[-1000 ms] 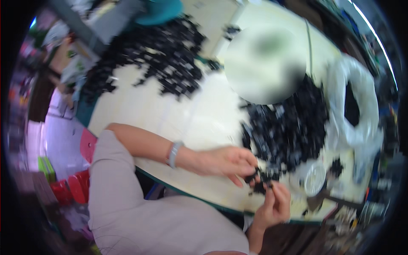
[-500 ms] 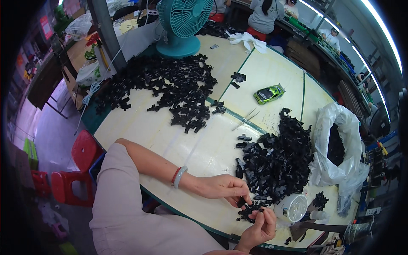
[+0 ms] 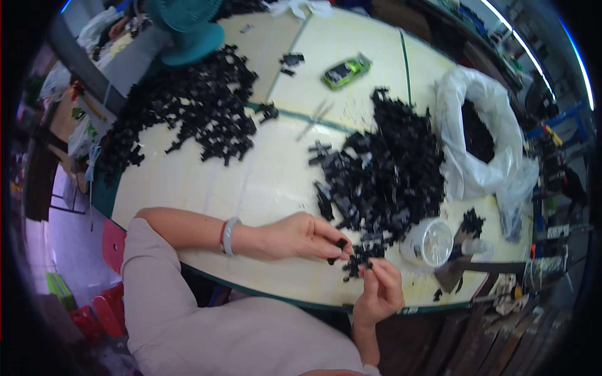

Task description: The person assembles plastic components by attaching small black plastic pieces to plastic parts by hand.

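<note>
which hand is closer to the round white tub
Right. The right hand is just to the lower left of the round white tub in the picture, apart from it; the left hand is farther off to its left.

Light moderate, cool. Strip lamps (image 3: 532, 57) glowed white far beyond fingers (image 3: 323, 249), to their right. Desk (image 3: 188, 175) looked pale, with soft sheen beyond fingers. Black pile (image 3: 389, 169) just past fingers sank dark, detail merging. Slight blur softened tweezers (image 3: 316, 119) farther off. Floor (image 3: 70, 241) left of fingers looked purplish. Fisheye bent desk rim; corners went black.
</note>
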`<action>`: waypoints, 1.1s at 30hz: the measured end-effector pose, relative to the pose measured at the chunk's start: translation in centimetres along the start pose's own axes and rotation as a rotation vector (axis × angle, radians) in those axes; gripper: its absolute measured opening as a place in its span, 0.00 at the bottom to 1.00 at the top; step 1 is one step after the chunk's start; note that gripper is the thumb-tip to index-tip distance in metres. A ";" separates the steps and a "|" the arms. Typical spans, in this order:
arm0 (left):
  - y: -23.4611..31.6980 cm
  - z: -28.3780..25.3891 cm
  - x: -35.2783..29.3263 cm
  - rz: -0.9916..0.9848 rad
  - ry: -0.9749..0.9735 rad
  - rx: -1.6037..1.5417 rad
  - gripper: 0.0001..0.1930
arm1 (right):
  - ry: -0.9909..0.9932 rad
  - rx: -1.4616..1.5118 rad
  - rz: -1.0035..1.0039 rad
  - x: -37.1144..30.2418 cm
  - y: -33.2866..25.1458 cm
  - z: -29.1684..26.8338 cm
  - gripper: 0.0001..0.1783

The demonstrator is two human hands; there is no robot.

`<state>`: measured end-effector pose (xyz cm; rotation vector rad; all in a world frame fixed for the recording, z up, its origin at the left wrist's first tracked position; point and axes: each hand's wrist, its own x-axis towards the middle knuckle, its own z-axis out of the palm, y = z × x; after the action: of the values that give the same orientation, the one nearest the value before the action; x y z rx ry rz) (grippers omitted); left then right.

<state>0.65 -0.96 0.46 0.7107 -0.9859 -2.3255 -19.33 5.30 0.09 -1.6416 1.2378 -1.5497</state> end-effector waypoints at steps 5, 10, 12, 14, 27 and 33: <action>1.8 0.4 -0.1 -0.171 -0.004 -0.007 0.15 | -0.016 -0.036 -0.080 1.2 0.0 0.6 0.13; 1.7 0.1 0.4 -0.207 0.003 -0.040 0.17 | -0.066 -0.073 -0.148 1.5 0.8 0.6 0.13; 1.7 0.3 0.3 -0.198 -0.042 0.004 0.17 | -0.079 -0.084 -0.156 1.5 0.9 0.6 0.13; 1.6 0.3 0.2 -0.209 -0.035 -0.011 0.17 | -0.126 -0.109 -0.170 1.4 1.0 0.5 0.14; 1.3 0.2 0.0 -0.239 -0.057 -0.038 0.15 | -0.165 -0.111 -0.197 1.3 1.1 1.0 0.15; 1.0 0.1 0.0 -0.234 -0.057 -0.044 0.16 | -0.166 -0.116 -0.182 1.3 1.1 1.0 0.15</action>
<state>0.87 -1.55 1.28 0.7829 -0.9155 -2.5735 -18.75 3.50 -0.52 -1.9628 1.1355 -1.4345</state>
